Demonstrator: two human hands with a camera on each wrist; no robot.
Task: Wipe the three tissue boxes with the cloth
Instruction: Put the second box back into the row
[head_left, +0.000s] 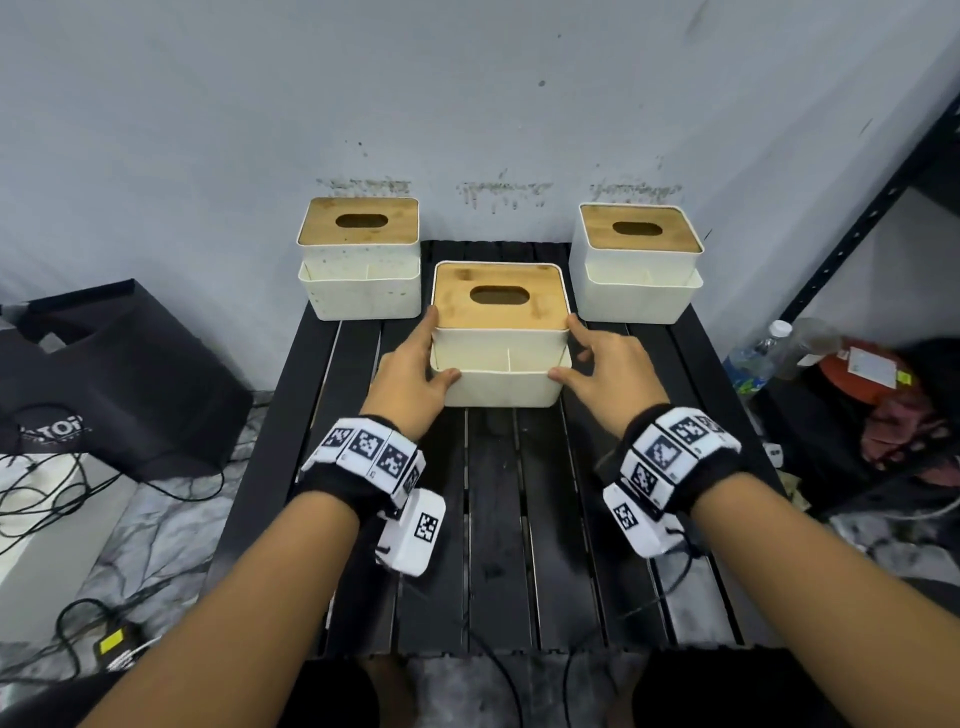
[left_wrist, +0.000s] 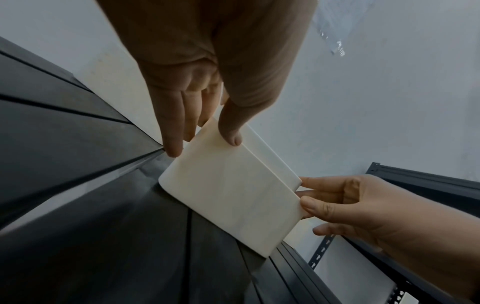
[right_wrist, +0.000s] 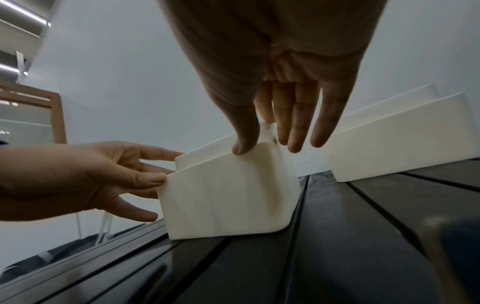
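Observation:
Three white tissue boxes with wooden lids stand on a black slatted table (head_left: 498, 519). The left box (head_left: 361, 291) and the right box (head_left: 636, 296) sit at the back by the wall. The middle box (head_left: 498, 384) stands nearer, between my hands. My left hand (head_left: 415, 364) holds its front left corner, thumb on the front pocket, fingers along the side. My right hand (head_left: 587, 358) holds the front right corner the same way. The wrist views show the middle box (left_wrist: 233, 205) (right_wrist: 221, 199) with a thumb on its rim from each side. No cloth is in view.
The wall rises right behind the back boxes. A black bag (head_left: 119, 374) and loose cables (head_left: 52, 493) lie on the floor to the left. At right stand a metal shelf post (head_left: 857, 218), a plastic bottle (head_left: 758, 353) and red clutter (head_left: 857, 374).

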